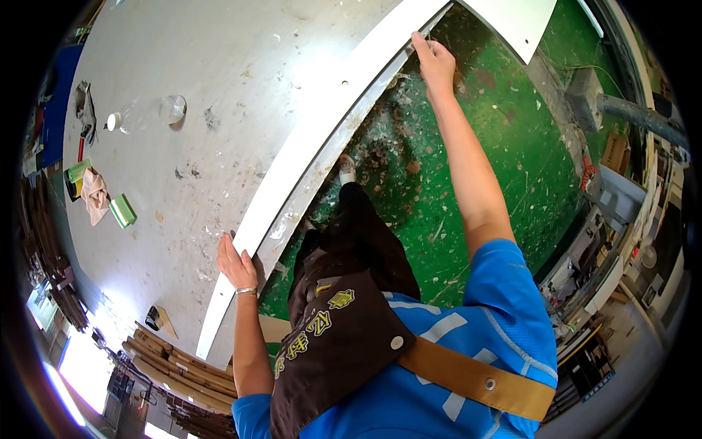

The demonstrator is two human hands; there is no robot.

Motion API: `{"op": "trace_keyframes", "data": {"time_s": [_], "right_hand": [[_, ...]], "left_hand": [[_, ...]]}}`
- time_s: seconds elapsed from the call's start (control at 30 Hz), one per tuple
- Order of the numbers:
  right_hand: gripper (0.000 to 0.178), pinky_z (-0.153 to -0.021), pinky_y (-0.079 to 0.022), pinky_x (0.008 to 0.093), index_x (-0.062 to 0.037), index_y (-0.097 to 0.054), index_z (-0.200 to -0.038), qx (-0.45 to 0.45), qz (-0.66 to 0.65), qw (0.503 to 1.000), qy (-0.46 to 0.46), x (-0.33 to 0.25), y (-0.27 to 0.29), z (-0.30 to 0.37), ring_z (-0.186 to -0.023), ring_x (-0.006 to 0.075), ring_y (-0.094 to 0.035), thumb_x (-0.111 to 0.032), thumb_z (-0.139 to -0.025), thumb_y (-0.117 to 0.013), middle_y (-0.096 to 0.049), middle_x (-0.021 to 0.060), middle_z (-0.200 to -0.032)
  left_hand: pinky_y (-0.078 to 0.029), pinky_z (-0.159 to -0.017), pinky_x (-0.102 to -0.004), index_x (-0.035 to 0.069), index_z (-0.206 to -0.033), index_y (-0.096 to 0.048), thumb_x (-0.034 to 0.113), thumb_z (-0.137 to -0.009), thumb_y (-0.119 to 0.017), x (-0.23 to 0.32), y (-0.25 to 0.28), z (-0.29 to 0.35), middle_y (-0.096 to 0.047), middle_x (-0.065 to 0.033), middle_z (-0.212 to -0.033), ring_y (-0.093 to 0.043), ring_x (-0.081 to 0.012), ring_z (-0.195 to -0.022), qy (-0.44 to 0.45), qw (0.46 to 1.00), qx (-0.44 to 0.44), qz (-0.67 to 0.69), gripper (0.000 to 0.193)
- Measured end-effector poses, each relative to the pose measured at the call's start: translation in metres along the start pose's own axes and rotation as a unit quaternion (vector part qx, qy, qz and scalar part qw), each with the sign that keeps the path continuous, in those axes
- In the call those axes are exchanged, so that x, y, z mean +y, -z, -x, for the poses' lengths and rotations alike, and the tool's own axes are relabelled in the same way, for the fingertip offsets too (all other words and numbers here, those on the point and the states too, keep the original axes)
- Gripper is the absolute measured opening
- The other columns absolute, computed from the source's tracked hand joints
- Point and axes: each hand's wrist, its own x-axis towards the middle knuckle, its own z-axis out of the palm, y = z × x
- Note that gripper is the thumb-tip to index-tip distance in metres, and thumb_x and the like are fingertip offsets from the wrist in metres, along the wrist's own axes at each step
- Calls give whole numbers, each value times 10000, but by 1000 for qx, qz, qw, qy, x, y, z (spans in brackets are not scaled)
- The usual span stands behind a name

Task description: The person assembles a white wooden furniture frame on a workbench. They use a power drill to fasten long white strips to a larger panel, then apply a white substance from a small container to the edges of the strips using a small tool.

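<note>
A long, narrow white board (300, 146) lies along the near edge of the worktable (241, 44), curved by the lens. My left hand (238, 265) rests across its lower part, fingers stretched out and lying flat toward the tabletop. At its far part, my right hand (436, 64) pinches the board's near edge between thumb and fingers. The undersides of the fingers are hidden. A small dark hole (345, 83) shows in the board between my two hands.
Another white board (519, 25) juts out at the upper right. On the table are a clear plastic bottle (142, 113), a pink cloth (95, 196) and a green-wrapped block (122, 211). A metal post (636, 117) stands right of the stained green floor (512, 183).
</note>
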Motion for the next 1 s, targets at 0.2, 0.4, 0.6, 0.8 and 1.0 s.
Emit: {"op": "trace_keyframes", "data": {"time_s": [0.2,0.4,0.6,0.8,1.0], "right_hand": [[283,-406,-246,205,-72,-580,-735,-37,-72,995,-60,8,-25,15,-477,25,-358,-313,-840,-685,-482,-45,-620],[226,-405,-240,190,-86,-562,-705,-68,-143,985,-71,8,-34,65,-467,13,-343,-224,-840,-679,-523,-42,-645],[212,-410,-239,196,-83,-566,-710,-23,-176,977,-121,-3,-26,36,-469,16,-337,-209,-813,-703,-492,-54,-605],[204,-411,-239,193,-93,-571,-716,-10,-22,999,-35,12,-51,75,-473,23,-343,-220,-822,-691,-507,-52,-616],[147,-412,-288,193,-90,-572,-755,4,-196,979,-54,5,-37,33,-496,28,-384,-166,-818,-680,-531,-24,-661]], "left_hand": [[-285,-1030,-457,2,-1341,-406,330,-931,-388,-3,-1,3,-439,-186,-1361,-413,-358,-1246,4,1000,-8,-6,525],[-270,-1046,-459,-14,-1349,-388,308,-945,-366,-1,-1,2,-418,-203,-1372,-391,-370,-1259,5,1000,-22,-10,517],[-280,-1032,-459,0,-1343,-395,334,-944,-359,-1,-1,-1,-417,-192,-1374,-398,-364,-1256,-2,1000,-21,-11,522],[-274,-1040,-456,-5,-1345,-388,320,-947,-349,0,0,-1,-410,-199,-1377,-391,-367,-1262,-3,1000,-27,-15,516],[-280,-1035,-458,-3,-1337,-397,344,-949,-336,3,1,-1,-422,-195,-1370,-398,-366,-1257,4,999,-26,-18,524]]}}
